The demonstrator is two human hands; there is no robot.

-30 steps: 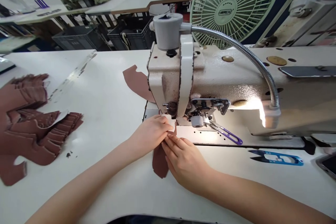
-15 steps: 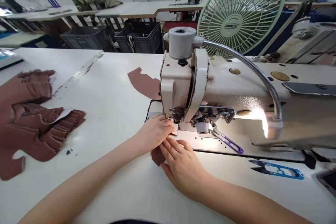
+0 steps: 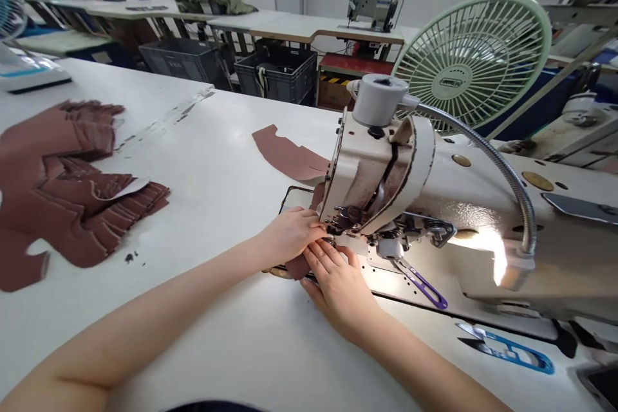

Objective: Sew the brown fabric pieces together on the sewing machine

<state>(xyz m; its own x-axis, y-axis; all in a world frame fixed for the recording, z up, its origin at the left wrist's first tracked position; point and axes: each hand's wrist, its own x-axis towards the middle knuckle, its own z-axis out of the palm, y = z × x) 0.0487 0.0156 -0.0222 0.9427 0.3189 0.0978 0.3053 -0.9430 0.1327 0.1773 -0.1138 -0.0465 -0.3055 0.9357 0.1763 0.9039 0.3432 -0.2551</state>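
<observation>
A small reddish-brown piece of material [image 3: 298,268] lies at the needle area of the sewing machine [image 3: 355,164], mostly covered by my hands. My left hand [image 3: 291,235] is closed on its far part, with bent fingertips close beside the presser foot. My right hand [image 3: 340,288] holds the near part, fingers together on top and thumb at the edge; the fingertips meet those of my left hand. Behind the machine head lies a curved brown piece [image 3: 288,158], its right end hidden. The needle and the stitching point are hidden.
Stacked brown cut pieces [image 3: 72,206] lie on the left of the white table. Purple-handled snips [image 3: 425,286] rest on the machine bed, and blue thread snips [image 3: 516,353] lie at the right. A lit lamp [image 3: 519,267] hangs over the bed; a green fan [image 3: 456,77] stands behind.
The camera view has shifted, so the machine and table sit differently in the picture. Both hands stay together on the brown piece by the needle area, and less of its near end shows.
</observation>
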